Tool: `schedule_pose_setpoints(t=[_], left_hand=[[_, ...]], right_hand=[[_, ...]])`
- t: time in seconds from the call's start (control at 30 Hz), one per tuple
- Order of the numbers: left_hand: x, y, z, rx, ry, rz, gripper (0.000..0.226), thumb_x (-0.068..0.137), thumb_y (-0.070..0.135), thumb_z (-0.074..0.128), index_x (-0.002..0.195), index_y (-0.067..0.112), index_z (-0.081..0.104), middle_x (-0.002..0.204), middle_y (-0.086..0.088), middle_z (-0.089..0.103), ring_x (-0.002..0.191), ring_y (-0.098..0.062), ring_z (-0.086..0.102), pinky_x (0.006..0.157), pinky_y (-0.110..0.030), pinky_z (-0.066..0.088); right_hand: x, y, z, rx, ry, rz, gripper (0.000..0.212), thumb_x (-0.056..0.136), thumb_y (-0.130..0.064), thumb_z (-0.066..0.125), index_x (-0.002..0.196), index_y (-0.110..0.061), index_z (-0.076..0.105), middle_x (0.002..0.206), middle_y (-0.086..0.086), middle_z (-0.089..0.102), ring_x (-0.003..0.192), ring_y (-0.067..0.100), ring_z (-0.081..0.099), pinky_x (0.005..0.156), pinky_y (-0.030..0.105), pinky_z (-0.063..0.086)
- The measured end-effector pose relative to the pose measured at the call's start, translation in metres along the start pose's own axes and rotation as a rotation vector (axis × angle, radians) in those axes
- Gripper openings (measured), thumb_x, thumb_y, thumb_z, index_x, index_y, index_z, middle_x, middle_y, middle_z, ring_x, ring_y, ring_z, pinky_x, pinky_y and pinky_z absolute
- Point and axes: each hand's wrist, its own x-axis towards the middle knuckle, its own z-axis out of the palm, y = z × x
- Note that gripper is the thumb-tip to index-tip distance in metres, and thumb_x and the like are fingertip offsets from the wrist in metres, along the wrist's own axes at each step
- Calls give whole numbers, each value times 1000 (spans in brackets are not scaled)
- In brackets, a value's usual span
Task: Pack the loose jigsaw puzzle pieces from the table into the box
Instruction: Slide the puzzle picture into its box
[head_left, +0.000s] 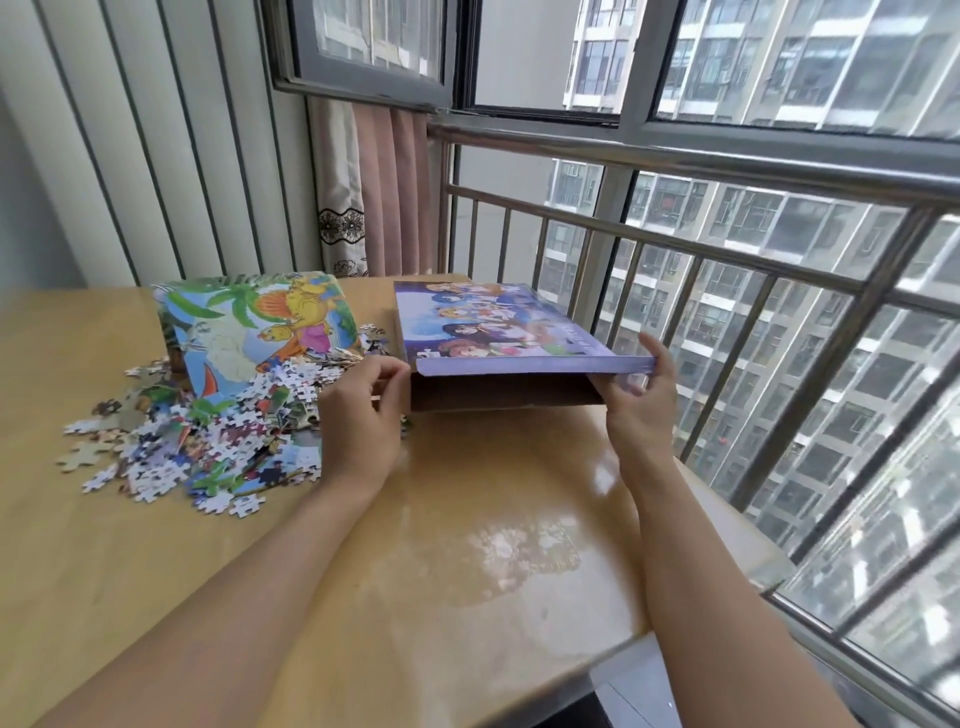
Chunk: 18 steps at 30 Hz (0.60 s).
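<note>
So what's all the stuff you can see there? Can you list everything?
Puzzle pieces: one big loose heap, many colours, on the left of the table.
Dinosaur picture: one, bright blue, green and yellow, propped up behind the heap.
Box: one, brown cardboard, at the far middle of the table.
Lid: one, purple with cartoon figures, raised at its near edge over the box.
Table: one, shiny light wood.
Curtain: one, pink, in the corner.
Railing: one, grey metal bars, along the window on the right.
Left hand: at the box's left corner.
Right hand: holds the lid's right corner.
</note>
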Motion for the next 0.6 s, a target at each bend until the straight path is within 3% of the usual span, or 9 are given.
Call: schedule_pose_setpoints(t=[0.1,0.17,0.23,0.3,0.37,0.43,0.5,0.6], left_hand=[[0,-5,0,-22,-64,23,7,93,12,66,98,16,69,82,7,65,72,3,59,66,-6,41],[0,-9,0,-47,-142,26,17,89,10,72,104,14,69,81,3,63,74,-5,60,67,-16,48],[0,-12,1,-57,-170,37,17,87,12,74,104,12,72,84,-1,63,75,-13,61,67,-25,50],[0,-12,3,-90,-124,17,15,90,23,69,96,10,75,82,0,63,74,-4,58,66,-16,44],[0,-10,4,-101,-87,-67,28,92,37,62,81,13,71,74,4,58,69,-1,53,61,-13,37],[-1,-7,6,-91,-85,-156,42,93,46,53,63,18,54,65,6,48,63,-7,46,58,-18,32],[0,-5,6,-85,-79,-222,46,94,46,52,55,25,39,61,6,40,59,-7,39,57,-22,28],[1,-5,5,-101,-84,-362,55,96,41,59,51,26,32,55,6,36,53,-10,36,56,-26,30]], right_hand=[[-2,-1,1,-15,27,65,57,78,-41,84,126,-36,54,129,-3,60,107,22,68,96,52,55],[-3,-2,0,-18,52,107,60,75,-42,86,126,-27,57,121,-2,64,106,24,69,94,55,55],[-2,-2,-1,-25,55,109,47,78,-18,85,120,-19,62,117,4,67,103,29,69,90,56,56],[-2,-1,-4,-68,27,93,45,79,4,79,116,-17,65,116,9,69,101,31,69,87,52,58],[-3,-2,-6,-116,4,76,47,80,9,75,120,-15,65,116,7,69,99,27,70,83,39,60],[-4,0,-15,-147,-29,100,48,83,16,66,119,-15,67,110,7,72,90,20,72,76,28,61],[-6,0,-26,-92,-79,154,53,80,28,53,115,-9,69,98,15,74,77,20,74,68,28,63],[-5,-6,-42,-49,-206,201,47,76,28,63,107,-6,72,90,14,76,70,17,75,59,24,59]])
